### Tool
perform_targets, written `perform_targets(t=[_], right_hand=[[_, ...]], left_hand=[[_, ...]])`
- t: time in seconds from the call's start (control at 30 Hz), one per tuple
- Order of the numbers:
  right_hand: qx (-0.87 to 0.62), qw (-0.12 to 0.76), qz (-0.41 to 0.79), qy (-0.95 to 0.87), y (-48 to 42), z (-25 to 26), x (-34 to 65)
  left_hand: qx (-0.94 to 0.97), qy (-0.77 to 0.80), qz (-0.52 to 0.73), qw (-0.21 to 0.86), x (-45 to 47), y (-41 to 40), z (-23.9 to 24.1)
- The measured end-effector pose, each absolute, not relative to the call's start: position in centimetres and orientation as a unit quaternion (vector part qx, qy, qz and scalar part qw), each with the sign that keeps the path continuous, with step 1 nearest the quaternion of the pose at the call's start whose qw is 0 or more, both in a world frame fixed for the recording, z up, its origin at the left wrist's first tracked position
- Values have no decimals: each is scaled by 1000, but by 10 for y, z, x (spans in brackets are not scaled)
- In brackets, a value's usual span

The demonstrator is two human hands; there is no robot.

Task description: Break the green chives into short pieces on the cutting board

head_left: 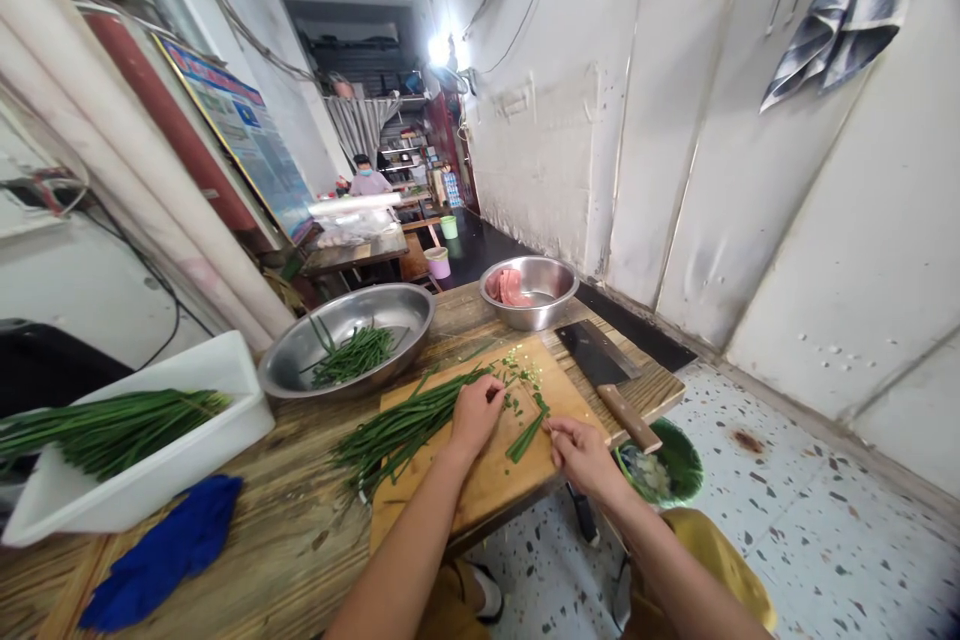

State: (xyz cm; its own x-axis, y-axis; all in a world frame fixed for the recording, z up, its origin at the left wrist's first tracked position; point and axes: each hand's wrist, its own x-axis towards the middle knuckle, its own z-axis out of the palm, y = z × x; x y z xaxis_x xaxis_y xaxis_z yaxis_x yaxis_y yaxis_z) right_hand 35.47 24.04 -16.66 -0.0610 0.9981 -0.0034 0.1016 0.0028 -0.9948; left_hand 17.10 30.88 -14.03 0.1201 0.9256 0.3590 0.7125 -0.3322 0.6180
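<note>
A bundle of long garlic chives [409,420] lies across the wooden cutting board [491,495]. My left hand [476,412] is closed over its right end, fingers curled. Farther right, my right hand [581,457] pinches at the end of a short bunch of cut chives [527,435] on the board; its fingertips partly hide what they grip. Small chopped bits [521,370] are scattered near the board's far edge. Right of the board lies a cleaver [598,352], its wooden handle pointing toward me over the table edge.
A steel basin [281,355] of chives and a steel bowl [559,305] with pink meat stand behind the board. At left are a white tub [217,435] of chives and a blue cloth [169,550]. A green-lined bin [686,465] sits below right. A person [369,182] is farther back.
</note>
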Motion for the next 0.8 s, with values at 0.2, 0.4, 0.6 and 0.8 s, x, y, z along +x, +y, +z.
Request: perform_targets(t=[0.2,0.4,0.6,0.8], right_hand=[[-516,450,484,-545,237,-163,355],[-512,440,472,-567,237,-164,356],[-514,426,467,-580,239,-168,357],[-503,411,459,-606,238,-165,358]], left_hand=[[712,571,375,163,171,311,-144],[715,564,377,171,173,314,-147],[688,591,388,167,179,312,-142],[675,596,395,179,180,312,-139]])
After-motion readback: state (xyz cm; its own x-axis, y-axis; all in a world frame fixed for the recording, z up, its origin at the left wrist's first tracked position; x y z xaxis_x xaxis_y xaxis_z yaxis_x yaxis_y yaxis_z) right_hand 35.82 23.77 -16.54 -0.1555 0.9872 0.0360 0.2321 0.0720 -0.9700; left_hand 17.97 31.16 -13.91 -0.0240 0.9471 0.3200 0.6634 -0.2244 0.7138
